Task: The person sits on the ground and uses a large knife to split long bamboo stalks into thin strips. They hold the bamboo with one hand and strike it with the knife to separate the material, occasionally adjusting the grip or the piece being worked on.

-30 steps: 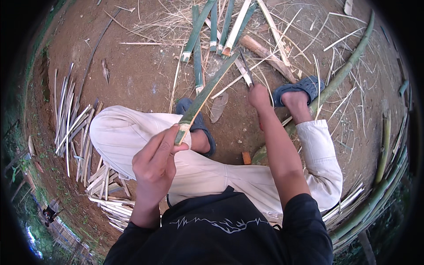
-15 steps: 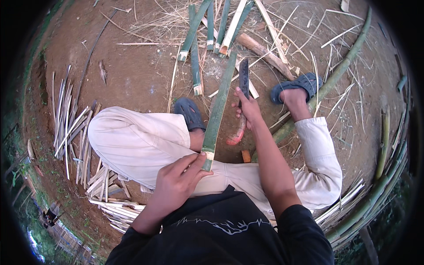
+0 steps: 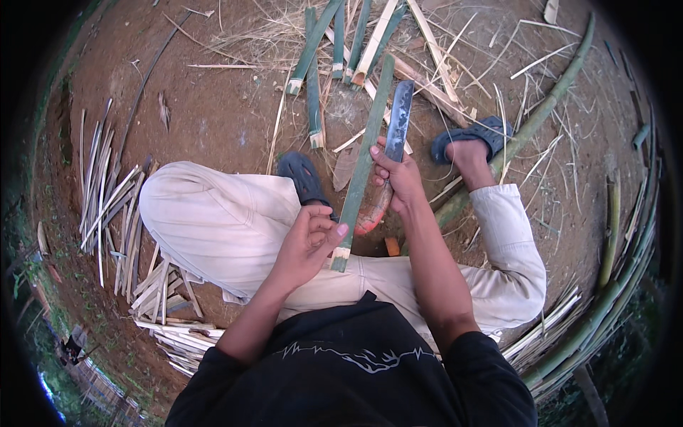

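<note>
My right hand [image 3: 398, 175] is closed around a machete [image 3: 400, 117] near where its dark blade meets the curved, red-ended handle. Its thumb reaches the edge of a long green bamboo strip [image 3: 364, 158], which slants upright beside the blade. Pale scraped wood shows near the strip's lower end, over my lap. At the strip's lower left, my left hand [image 3: 307, 245] has half-bent fingers loosely apart. The left thumb tip lies against the strip, while the fingers do not wrap round it.
Several split green bamboo pieces [image 3: 313, 107] lie ahead among shavings. A thick bamboo pole [image 3: 544, 117] runs diagonally on the right, near my shoe [image 3: 473, 139]. Thin pale strips [image 3: 99, 185] are piled at left. An orange block [image 3: 392, 246] sits on the ground between my legs.
My left hand has loosened from the strip's lower end and moved slightly up it. The strip has shifted toward my right hand, and the machete has turned to show its blade's flat side.
</note>
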`<state>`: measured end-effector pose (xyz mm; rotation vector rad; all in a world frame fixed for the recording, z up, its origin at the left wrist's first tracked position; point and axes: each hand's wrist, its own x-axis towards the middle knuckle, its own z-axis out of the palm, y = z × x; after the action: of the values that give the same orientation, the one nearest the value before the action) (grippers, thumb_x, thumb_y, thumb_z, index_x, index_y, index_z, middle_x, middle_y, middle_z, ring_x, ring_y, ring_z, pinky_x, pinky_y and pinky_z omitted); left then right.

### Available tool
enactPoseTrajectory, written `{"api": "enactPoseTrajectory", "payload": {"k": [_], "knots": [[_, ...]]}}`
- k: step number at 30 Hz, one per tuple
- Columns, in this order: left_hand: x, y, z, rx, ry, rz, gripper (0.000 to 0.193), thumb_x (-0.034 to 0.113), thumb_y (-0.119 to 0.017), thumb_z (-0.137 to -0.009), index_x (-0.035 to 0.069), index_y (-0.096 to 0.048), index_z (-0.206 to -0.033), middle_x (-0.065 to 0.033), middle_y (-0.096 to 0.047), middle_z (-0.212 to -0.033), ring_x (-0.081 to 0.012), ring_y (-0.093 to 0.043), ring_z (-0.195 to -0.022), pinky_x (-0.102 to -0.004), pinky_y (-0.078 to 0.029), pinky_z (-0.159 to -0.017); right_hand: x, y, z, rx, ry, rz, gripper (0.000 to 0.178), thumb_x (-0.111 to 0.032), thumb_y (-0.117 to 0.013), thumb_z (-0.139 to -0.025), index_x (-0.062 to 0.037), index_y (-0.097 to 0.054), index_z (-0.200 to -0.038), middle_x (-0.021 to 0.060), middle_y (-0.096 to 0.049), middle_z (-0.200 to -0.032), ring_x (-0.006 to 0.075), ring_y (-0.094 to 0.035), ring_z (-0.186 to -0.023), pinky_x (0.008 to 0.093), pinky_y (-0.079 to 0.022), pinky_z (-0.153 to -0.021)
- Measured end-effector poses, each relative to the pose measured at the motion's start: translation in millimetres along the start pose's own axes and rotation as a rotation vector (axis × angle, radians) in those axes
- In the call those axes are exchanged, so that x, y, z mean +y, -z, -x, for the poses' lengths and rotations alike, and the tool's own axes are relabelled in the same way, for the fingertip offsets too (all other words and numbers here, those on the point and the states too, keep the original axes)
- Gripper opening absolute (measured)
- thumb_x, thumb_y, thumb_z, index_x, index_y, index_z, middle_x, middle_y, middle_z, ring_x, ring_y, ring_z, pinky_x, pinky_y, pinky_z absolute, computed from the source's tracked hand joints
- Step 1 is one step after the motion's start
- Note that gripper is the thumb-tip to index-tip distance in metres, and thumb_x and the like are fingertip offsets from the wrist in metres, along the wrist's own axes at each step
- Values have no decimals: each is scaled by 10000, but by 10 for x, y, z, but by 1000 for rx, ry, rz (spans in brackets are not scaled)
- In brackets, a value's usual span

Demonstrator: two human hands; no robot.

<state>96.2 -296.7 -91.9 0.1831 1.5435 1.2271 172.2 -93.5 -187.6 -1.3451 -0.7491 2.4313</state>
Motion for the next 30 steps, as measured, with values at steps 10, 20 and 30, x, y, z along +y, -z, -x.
{"api": "enactPoseTrajectory", "payload": {"k": [10,20,30], "knots": [[54,-118,-183,-226,181,357,258,287,-531,-1012,31,-521,-1041,-31,-510,-757,-107,-520,-453,-249,-436,-414,-355,-226,463,-4,217,175,411,-137,-720,-884,-12,-527,-1224,77,-642,-833,59,-460,-506,231,-404,-441],[227,-42,-68,-496,350,359,318,355,-415,-1048,54,-494,-980,24,-366,-573,-58,-386,-347,-217,-341,-314,-533,-286,550,-86,237,-30,506,-184,-721,-891,13,-473,-1286,142,-696,-973,57,-451,-515,211,-411,-455],[337,-86,11,-434,366,364,350,376,-385,-1055,39,-472,-1096,17,-388,-727,-31,-298,-438,-191,-255,-360,-595,-289,542,144,370,288,367,-209,-648,-948,-18,-547,-1244,0,-599,-733,48,-464,-505,211,-385,-435]]}}
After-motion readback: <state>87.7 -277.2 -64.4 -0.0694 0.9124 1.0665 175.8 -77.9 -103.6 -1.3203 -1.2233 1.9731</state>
